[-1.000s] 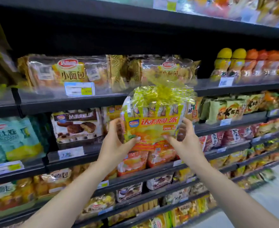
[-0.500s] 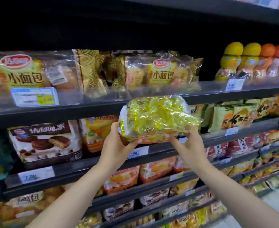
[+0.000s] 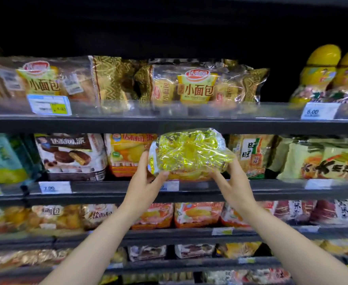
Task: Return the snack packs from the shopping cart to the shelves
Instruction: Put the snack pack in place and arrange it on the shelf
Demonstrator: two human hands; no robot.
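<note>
- Since half a second ago, both hands have carried the yellow snack pack [image 3: 189,155] deeper toward the second shelf [image 3: 271,188]; a second ago it stood upright with its printed front showing, and now it lies tipped back with its crinkled yellow top facing the camera.
- Left of the pack on that shelf stands an orange pie pack [image 3: 126,155], partly covered by the pack's left end, and beyond that a chocolate pie pack [image 3: 70,156].
- Right of it stands a rice cracker bag [image 3: 251,155], just beside the pack's right end, then pale green bags [image 3: 321,161] toward the shelf's right edge.
- Directly above runs the front lip of the upper shelf [image 3: 169,122], close over the pack's top; on that shelf lie small bread bags [image 3: 197,85] and, at its right end, yellow-capped bottles [image 3: 321,75].
- White price tags [image 3: 55,187] sit along the second shelf's front edge; one is partly hidden behind the left hand.
- The pack sits in the gap between the orange pack and the cracker bag, at the shelf's front edge; whether its base rests on the shelf I cannot tell.
- The left hand [image 3: 143,182] grips the pack's lower left corner, thumb on the front, fingers behind.
- The right hand [image 3: 233,182] holds the lower right end, fingers curled under and behind it.
</note>
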